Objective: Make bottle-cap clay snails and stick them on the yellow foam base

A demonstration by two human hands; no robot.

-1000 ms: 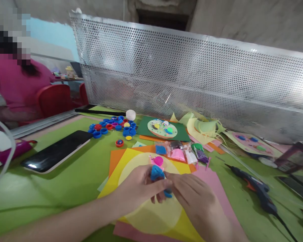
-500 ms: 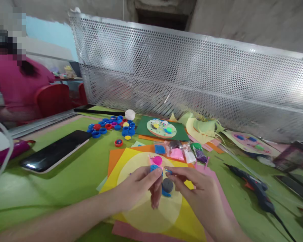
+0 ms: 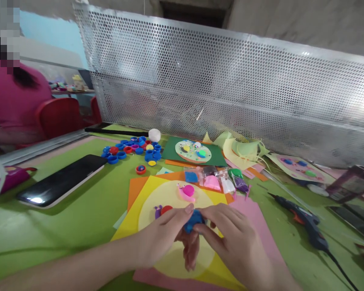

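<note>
My left hand (image 3: 170, 228) is closed around a lump of blue modelling clay (image 3: 194, 221), its thumb along the top. From the other side, the thumb and fingers of my right hand (image 3: 230, 232) press on the same lump. Both hands are over a pale yellow paper circle (image 3: 148, 198) lying on a yellow sheet (image 3: 124, 230). A pink clay snail (image 3: 187, 191) sits near the circle's far edge. Left of it is a purple clay figure (image 3: 158, 212) with a red round piece (image 3: 166, 210), partly covered by my left hand.
Clay packets (image 3: 211, 182) lie behind the circle, with blue and red bottle caps (image 3: 136, 148) farther left. A phone (image 3: 63, 180) lies left, a glue gun (image 3: 303, 220) right. A perforated metal panel (image 3: 200, 81) borders the back. A person in pink (image 3: 21, 97) sits beyond.
My right fingers have come in from beside the left hand onto the blue clay. Both hands have lowered slightly. The grey disc and blue strip on the circle are now hidden.
</note>
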